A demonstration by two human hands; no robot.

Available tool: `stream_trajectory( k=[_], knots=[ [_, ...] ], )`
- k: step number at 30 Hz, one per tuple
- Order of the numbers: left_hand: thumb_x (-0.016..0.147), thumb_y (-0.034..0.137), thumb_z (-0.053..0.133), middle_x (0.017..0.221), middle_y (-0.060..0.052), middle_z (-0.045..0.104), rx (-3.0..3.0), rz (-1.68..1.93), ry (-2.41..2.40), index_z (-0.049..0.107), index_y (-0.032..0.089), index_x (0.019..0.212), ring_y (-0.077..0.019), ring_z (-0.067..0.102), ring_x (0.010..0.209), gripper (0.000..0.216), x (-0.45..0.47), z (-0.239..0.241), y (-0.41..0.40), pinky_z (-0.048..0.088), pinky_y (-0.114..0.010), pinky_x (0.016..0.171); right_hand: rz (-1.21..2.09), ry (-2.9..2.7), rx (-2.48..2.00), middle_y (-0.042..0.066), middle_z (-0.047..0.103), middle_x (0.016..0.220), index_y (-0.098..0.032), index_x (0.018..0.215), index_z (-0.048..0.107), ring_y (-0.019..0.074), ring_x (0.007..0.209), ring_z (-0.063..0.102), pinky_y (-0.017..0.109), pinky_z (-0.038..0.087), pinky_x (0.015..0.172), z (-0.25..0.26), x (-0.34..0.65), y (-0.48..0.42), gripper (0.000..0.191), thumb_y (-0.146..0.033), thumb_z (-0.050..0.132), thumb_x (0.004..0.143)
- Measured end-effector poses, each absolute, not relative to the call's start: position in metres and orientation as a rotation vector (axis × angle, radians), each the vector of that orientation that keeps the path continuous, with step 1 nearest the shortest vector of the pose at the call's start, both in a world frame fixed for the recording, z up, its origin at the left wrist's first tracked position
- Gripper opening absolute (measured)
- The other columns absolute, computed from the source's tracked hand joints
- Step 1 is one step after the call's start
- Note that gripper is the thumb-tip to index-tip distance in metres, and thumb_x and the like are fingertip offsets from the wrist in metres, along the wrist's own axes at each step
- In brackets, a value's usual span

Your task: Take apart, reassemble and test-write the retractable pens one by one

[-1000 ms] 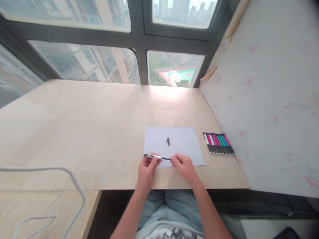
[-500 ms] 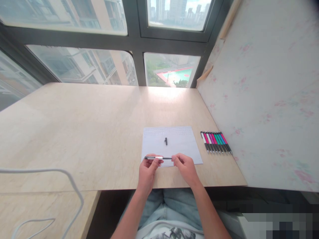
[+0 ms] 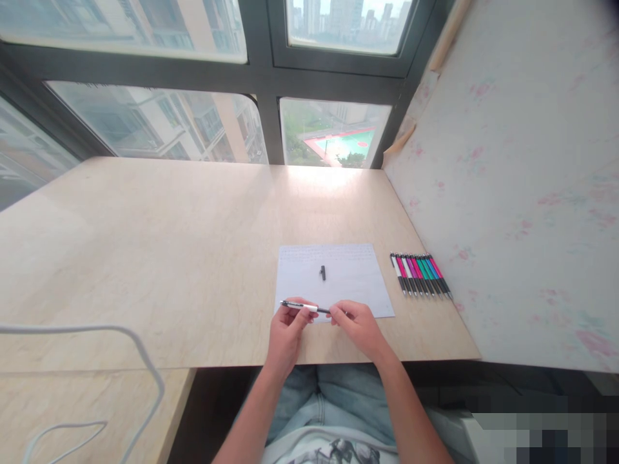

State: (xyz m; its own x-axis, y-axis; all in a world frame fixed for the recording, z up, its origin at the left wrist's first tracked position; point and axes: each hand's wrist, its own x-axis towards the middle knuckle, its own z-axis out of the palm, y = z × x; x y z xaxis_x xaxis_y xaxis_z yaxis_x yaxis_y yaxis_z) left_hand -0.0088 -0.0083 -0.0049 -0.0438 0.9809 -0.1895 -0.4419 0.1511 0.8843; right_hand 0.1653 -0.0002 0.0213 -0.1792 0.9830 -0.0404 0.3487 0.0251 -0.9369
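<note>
Between the fingers of my left hand [image 3: 289,322] is the white barrel of a pen [image 3: 305,308], its clicker end pointing left. A thin dark rod, which looks like the refill, sticks out of the barrel's right end. My right hand [image 3: 355,322] pinches that rod close to the barrel; its far end is mostly hidden by the fingers. Both hands are above the near edge of a sheet of paper [image 3: 300,270] with faint writing along its top. A small black pen part [image 3: 323,273], like a grip or cap, lies on the sheet.
To the right of the paper, a row of several coloured pens [image 3: 420,276] lies side by side near the papered wall [image 3: 532,225]. A white cable [image 3: 140,348] curves over the left front of the tabletop [image 3: 193,258]. Windows [image 3: 271,77] stand behind.
My right hand has slid left toward the barrel, so less of the dark rod shows between the hands. The pen now tilts slightly down to the right.
</note>
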Motion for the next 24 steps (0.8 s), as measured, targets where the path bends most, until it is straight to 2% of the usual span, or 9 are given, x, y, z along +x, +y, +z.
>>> stream_trajectory(
  k=[8, 12, 16, 19, 21, 24],
  knots=[
    [0.08, 0.028, 0.071, 0.089, -0.008, 0.072, 0.77, 1.249, 1.019, 0.068, 0.015, 0.091, -0.016, 0.064, 0.077, 0.017, -0.01, -0.006, -0.009, 0.049, -0.029, 0.075, 1.017, -1.864, -1.3, 0.0, 0.064, 0.068, -0.02, 0.077, 0.069, 0.0144, 0.065, 0.058, 0.026, 0.04, 0.063, 0.029, 0.173, 0.001, 0.026, -0.028, 0.051, 0.094],
    [0.077, 0.03, 0.073, 0.081, -0.006, 0.072, 0.692, 1.291, 1.04, 0.068, 0.014, 0.089, -0.0165, 0.066, 0.072, 0.021, -0.008, -0.008, -0.007, 0.05, -0.03, 0.073, 0.868, -1.886, -1.295, 0.002, 0.065, 0.074, -0.021, 0.086, 0.071, 0.0144, 0.064, 0.055, 0.026, 0.042, 0.063, 0.024, 0.169, 0.0, 0.016, -0.026, 0.057, 0.091],
    [0.075, 0.031, 0.075, 0.082, -0.006, 0.071, 0.642, 1.302, 1.035, 0.068, 0.014, 0.088, -0.0159, 0.066, 0.072, 0.023, -0.008, -0.006, -0.006, 0.051, -0.029, 0.073, 0.837, -1.814, -1.315, 0.002, 0.067, 0.081, -0.022, 0.089, 0.069, 0.0156, 0.073, 0.059, 0.024, 0.043, 0.061, 0.019, 0.164, -0.002, 0.007, -0.023, 0.062, 0.085],
    [0.075, 0.031, 0.076, 0.082, -0.006, 0.072, 0.603, 1.312, 1.022, 0.068, 0.015, 0.088, -0.0151, 0.066, 0.071, 0.022, -0.009, -0.005, -0.005, 0.05, -0.027, 0.071, 0.905, -1.731, -1.371, 0.002, 0.067, 0.084, -0.021, 0.094, 0.066, 0.0155, 0.073, 0.059, 0.024, 0.043, 0.058, 0.021, 0.161, -0.003, 0.013, -0.026, 0.066, 0.082],
    [0.074, 0.03, 0.076, 0.083, -0.006, 0.072, 0.588, 1.316, 1.006, 0.068, 0.015, 0.088, -0.0155, 0.067, 0.072, 0.022, -0.009, -0.004, -0.006, 0.051, -0.027, 0.071, 0.947, -1.716, -1.397, 0.001, 0.067, 0.077, -0.021, 0.085, 0.066, 0.0149, 0.068, 0.059, 0.025, 0.042, 0.06, 0.025, 0.161, -0.003, 0.013, -0.031, 0.059, 0.088],
    [0.075, 0.028, 0.076, 0.083, -0.006, 0.072, 0.594, 1.312, 0.994, 0.068, 0.015, 0.088, -0.0157, 0.067, 0.072, 0.02, -0.009, -0.002, -0.006, 0.051, -0.028, 0.071, 0.97, -1.739, -1.384, 0.001, 0.064, 0.065, -0.02, 0.07, 0.064, 0.0144, 0.062, 0.057, 0.026, 0.042, 0.063, 0.028, 0.161, -0.002, 0.035, -0.033, 0.045, 0.096]
  ],
)
